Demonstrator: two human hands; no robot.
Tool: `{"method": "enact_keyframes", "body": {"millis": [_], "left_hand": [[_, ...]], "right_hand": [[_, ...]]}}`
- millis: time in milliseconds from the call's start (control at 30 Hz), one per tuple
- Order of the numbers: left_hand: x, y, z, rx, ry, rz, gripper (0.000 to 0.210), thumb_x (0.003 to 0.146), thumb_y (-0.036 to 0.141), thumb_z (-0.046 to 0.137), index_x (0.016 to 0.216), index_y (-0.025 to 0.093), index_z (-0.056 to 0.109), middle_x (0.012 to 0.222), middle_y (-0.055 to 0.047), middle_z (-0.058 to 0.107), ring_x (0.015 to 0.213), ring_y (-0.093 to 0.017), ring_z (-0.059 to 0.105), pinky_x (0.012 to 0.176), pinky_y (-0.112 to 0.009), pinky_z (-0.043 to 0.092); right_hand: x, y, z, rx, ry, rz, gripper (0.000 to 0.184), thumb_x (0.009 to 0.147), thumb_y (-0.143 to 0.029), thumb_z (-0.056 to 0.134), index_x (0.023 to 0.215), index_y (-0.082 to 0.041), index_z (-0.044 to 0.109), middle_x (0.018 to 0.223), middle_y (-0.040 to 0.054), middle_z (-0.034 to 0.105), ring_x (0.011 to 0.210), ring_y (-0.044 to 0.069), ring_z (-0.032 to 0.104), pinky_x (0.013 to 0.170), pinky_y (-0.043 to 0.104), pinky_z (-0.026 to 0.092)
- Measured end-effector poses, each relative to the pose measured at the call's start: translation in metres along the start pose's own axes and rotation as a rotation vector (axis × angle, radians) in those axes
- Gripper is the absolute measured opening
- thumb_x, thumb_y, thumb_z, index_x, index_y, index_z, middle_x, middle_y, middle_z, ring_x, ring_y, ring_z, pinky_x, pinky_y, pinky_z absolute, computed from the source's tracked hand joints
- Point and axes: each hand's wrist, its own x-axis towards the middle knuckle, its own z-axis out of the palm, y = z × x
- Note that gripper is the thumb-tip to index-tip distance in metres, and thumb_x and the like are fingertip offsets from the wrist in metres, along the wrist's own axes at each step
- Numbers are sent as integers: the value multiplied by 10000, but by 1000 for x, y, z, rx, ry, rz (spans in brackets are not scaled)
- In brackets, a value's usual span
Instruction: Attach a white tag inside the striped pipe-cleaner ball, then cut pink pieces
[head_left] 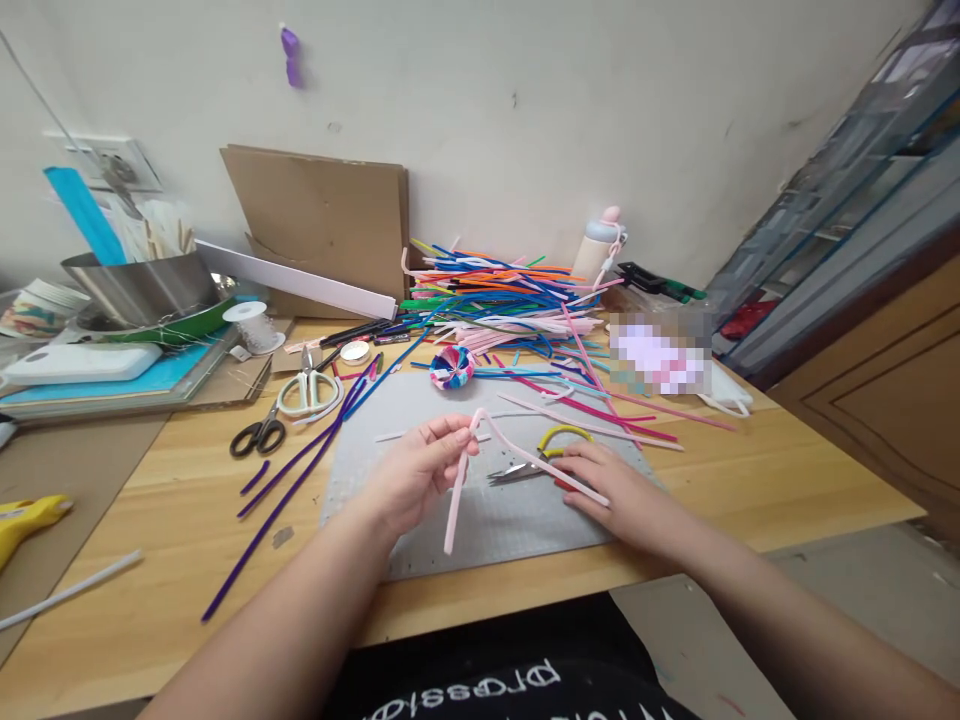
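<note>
A pale pink pipe cleaner (517,447) is bent into a peak. My left hand (424,465) pinches it near the bend. One short end hangs below my fingers, and the long end slopes right across the back of my right hand. My right hand (611,490) is over the handles of needle-nose pliers (525,470), fingers curled on the lower one. The pliers lie on a grey cutting mat (442,555), jaws pointing left, with a yellow upper handle and a bit of red under my fingers.
Behind the mat lies a heap of coloured pipe cleaners (495,300) and a round pink-and-blue piece (452,368). White-handled scissors (307,390), black scissors (259,437) and purple pipe cleaners (262,535) lie left. A bottle (592,250) stands at the back right.
</note>
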Motion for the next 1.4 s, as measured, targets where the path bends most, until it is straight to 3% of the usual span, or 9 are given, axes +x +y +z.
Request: {"method": "enact_keyframes", "body": {"millis": [200, 300, 467, 633, 733, 867, 967, 1133, 1400], "left_hand": [[-6, 8, -10, -305, -43, -16, 170, 760, 147, 686, 909, 121, 609, 687, 37, 541, 447, 1, 379, 406, -119, 304], [-6, 13, -15, -405, -57, 35, 173, 759, 137, 685, 898, 140, 581, 701, 49, 540, 469, -8, 404, 423, -124, 321], [-7, 18, -15, -399, -68, 118, 186, 739, 113, 695, 862, 150, 560, 689, 55, 540, 497, -25, 420, 453, -140, 337], [-6, 17, -15, -321, -3, 164, 225, 691, 144, 742, 851, 172, 586, 681, 56, 547, 504, -36, 415, 460, -152, 334], [-5, 15, -15, -254, 55, 205, 208, 712, 197, 735, 885, 178, 620, 676, 46, 563, 507, -41, 419, 467, -156, 335], [-8, 11, -10, -60, 155, 233, 192, 712, 258, 734, 859, 161, 659, 687, 24, 594, 510, -40, 420, 488, -162, 331], [-11, 8, -3, 78, 177, 258, 182, 705, 289, 733, 800, 148, 669, 677, 11, 604, 491, -41, 395, 473, -177, 288], [-13, 4, 0, 145, 146, 282, 177, 704, 310, 723, 732, 150, 653, 637, 11, 600, 466, -43, 365, 471, -202, 249], [-14, 1, 0, 267, 133, 198, 159, 705, 301, 715, 743, 162, 647, 615, 15, 602, 490, -56, 429, 494, -201, 284]], "right_hand": [[7, -1, -17, 5, -144, -66, 202, 888, -241, 489, 1043, -187, 607, 1060, 92, 565, 999, 213, 525, 878, 380, 432], [12, 2, -24, 13, -131, -82, 226, 867, -225, 505, 1069, -186, 598, 1097, 102, 563, 1026, 219, 524, 896, 384, 424], [18, 4, -25, -88, -143, -42, 359, 807, -207, 546, 1164, -175, 553, 1159, 124, 575, 1068, 249, 528, 907, 395, 418], [21, 4, -30, -223, -245, 32, 215, 717, -193, 586, 921, -145, 634, 906, 111, 623, 818, 237, 584, 716, 333, 464], [15, -1, -33, 19, -185, 77, 245, 721, -263, 609, 947, -168, 613, 909, 87, 608, 805, 211, 570, 708, 313, 462], [-1, -23, -23, 839, -187, 198, 420, 746, -519, 612, 985, -188, 513, 747, 23, 551, 531, 102, 451, 444, 207, 376], [-9, -45, -5, 1216, -261, 108, 572, 688, -719, 554, 865, -177, 496, 727, 6, 486, 455, 56, 317, 334, 164, 251], [-8, -64, 12, 1201, -346, 37, 559, 825, -707, 334, 912, -171, 468, 794, 17, 413, 572, 93, 369, 480, 216, 377], [4, -76, 8, 975, -363, -17, 516, 841, -690, 331, 952, -194, 420, 763, -20, 360, 564, 83, 340, 505, 213, 367]]}}
